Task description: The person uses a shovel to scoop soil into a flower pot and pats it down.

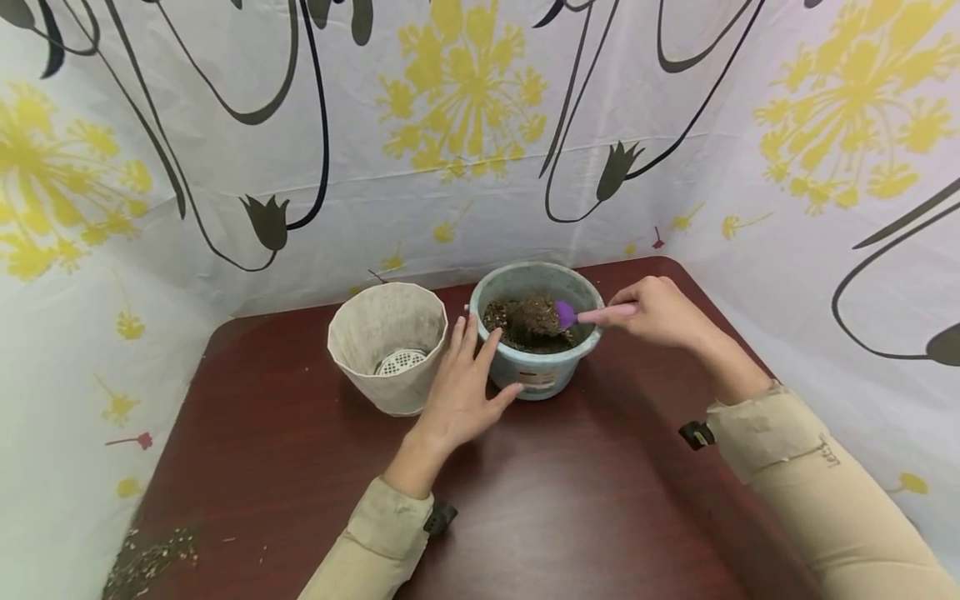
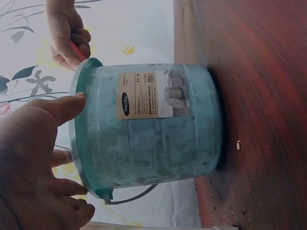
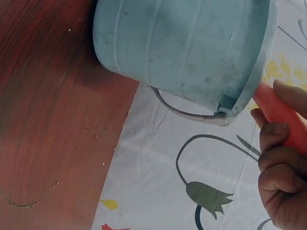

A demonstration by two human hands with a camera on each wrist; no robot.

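A light blue bucket holding dark soil stands near the back of the table. My right hand grips the pink handle of a small trowel with a purple blade. Its blade tip is hidden by a clump of soil inside the bucket. At the bucket's left rim, my left hand rests with its fingers extended and its thumb apart. The left wrist view shows that thumb against the rim, above a paper label. The right wrist view shows the right fingers curled round the handle.
A whitish plastic pot with a perforated disc at its bottom stands left of the bucket. Dark debris is scattered at the table's near left corner. Patterned cloth borders the reddish-brown table.
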